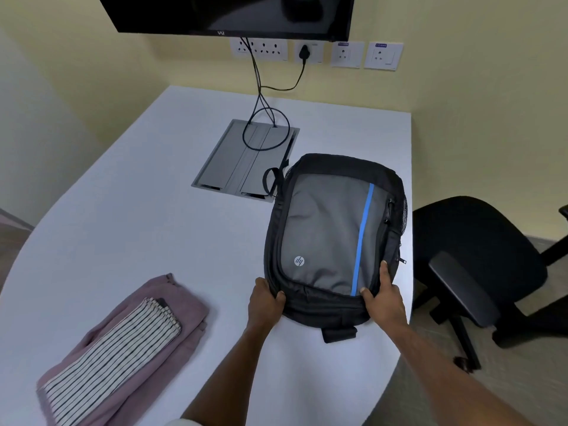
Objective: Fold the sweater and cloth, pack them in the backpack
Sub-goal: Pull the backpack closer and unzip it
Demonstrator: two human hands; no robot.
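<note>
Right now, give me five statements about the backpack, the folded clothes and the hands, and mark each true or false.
1. Both hands, left hand and right hand, grip the near end of the backpack. True.
2. The striped cloth lies on the folded mauve sweater. True.
3. The clothes are already inside the backpack. False: they lie on the white table, left of it.
4. The backpack stands upright. False: it lies flat.
5. A black office chair stands right of the table. True.
</note>
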